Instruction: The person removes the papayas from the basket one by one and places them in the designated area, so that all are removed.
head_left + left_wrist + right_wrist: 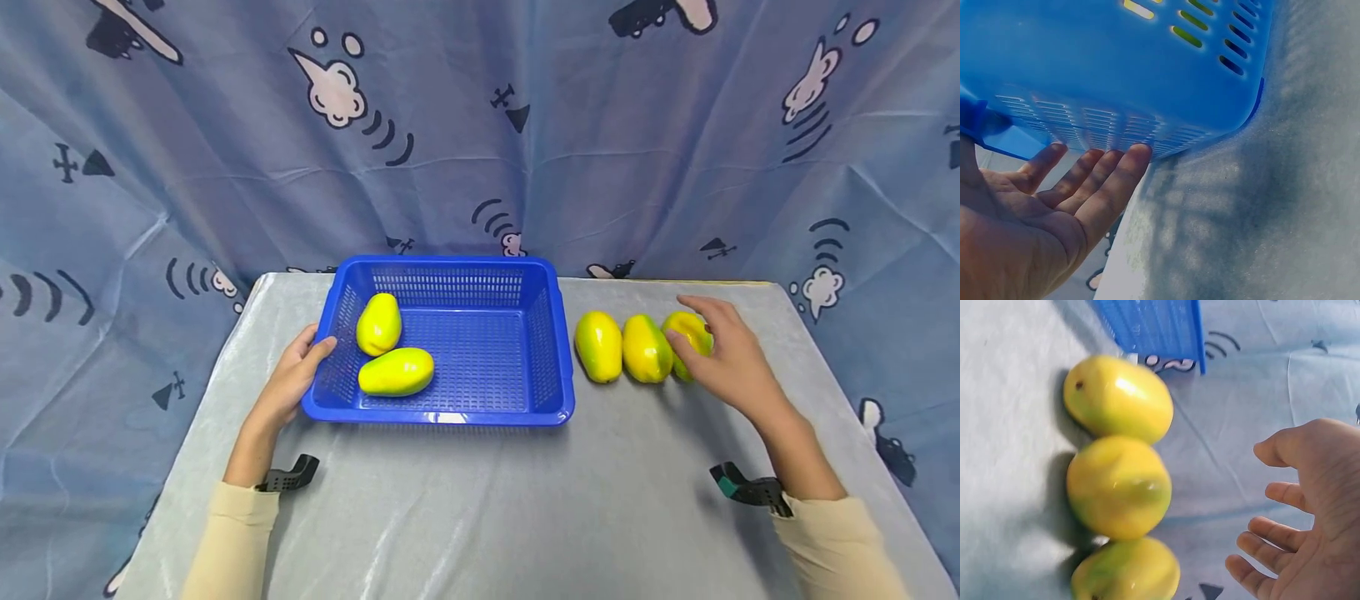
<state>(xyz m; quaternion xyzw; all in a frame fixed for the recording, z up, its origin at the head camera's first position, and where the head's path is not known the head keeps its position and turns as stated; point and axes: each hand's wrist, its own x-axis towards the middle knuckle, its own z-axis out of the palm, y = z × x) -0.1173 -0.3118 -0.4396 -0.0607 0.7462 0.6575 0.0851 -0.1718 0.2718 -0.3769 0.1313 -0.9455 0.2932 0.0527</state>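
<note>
My left hand (295,372) holds the left rim of a blue plastic basket (450,417), thumb over the rim. In the left wrist view its fingertips (1141,152) touch the slotted outer wall. Inside the basket, on its left side, lie two yellow-green mangoes, one upper mango (379,323) and one lower mango (397,372). Right of the basket stand a left mango (599,347), a middle mango (647,348) and a right mango (687,327) in a row. Above the right one hovers my right hand (731,358), fingers spread and holding nothing; it partly hides that mango.
A table (480,508) with a pale grey cover carries the basket and mangoes. Behind it hangs a blue patterned curtain (480,125), close to the back edge. Each wrist wears a dark camera mount, a left one (292,475) and a right one (750,487).
</note>
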